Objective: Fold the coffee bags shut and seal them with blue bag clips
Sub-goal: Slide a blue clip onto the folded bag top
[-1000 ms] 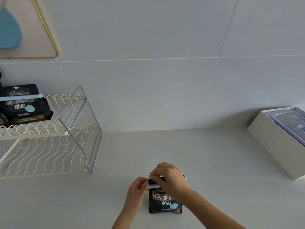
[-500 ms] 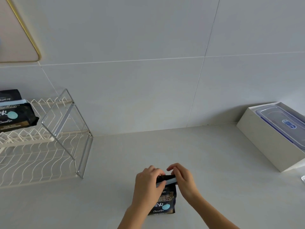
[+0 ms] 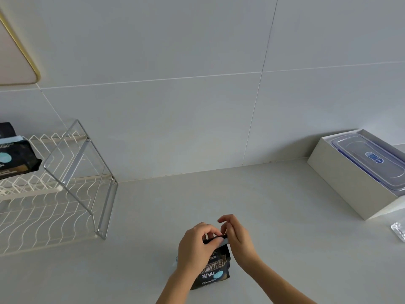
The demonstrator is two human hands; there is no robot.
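The bag stands on the desk, low in the frame's centre. The left hand curls round its folded top; the right hand pinches the blue clip there. A second bag lies on the rack far left; a box sits right.

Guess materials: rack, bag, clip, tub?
Rack: wire, matte white coating, probably metal underneath; the end frame is bright and mirror-like, likely chrome or steel.
Bag: black printed film or foil laminate, with a slight sheen; it creases at the fold.
Clip: pale blue, probably plastic; mostly covered.
Tub: clear glossy plastic lid with a blue rim; see-through.
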